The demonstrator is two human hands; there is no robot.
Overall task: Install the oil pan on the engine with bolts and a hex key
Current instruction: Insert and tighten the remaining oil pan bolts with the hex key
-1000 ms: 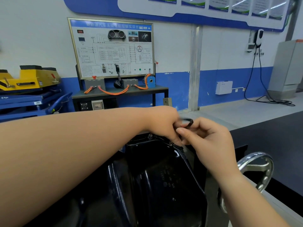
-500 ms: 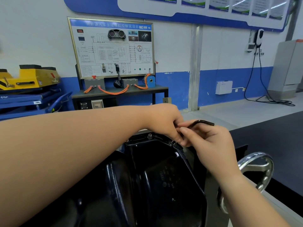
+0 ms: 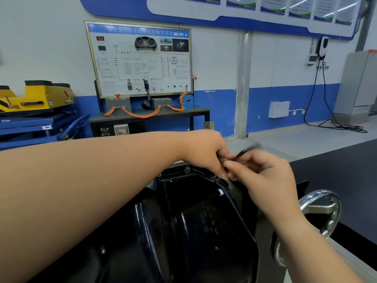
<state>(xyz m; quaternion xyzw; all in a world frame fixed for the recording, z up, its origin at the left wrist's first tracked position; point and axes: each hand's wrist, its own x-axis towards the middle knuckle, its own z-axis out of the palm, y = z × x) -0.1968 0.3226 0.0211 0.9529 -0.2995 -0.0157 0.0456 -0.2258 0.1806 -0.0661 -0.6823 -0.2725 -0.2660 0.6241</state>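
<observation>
The hex key (image 3: 245,150) has swung its free arm from level to slanting up and to the right, and it is now blurred. Its long axis runs from the fingers toward the far right. The right hand (image 3: 263,174) pinches it. The left hand (image 3: 206,152) curls its fingers down beside the key, above the far right flange corner of the black oil pan (image 3: 204,217); their grasp is hidden. A bolt (image 3: 187,169) sits in the far flange. A handwheel (image 3: 320,217) is on the right. A training board (image 3: 140,58) stands on a bench (image 3: 200,110) by the blue-and-white wall.

Two hands (image 3: 206,152), one hex key (image 3: 245,150), one oil pan (image 3: 204,231).
</observation>
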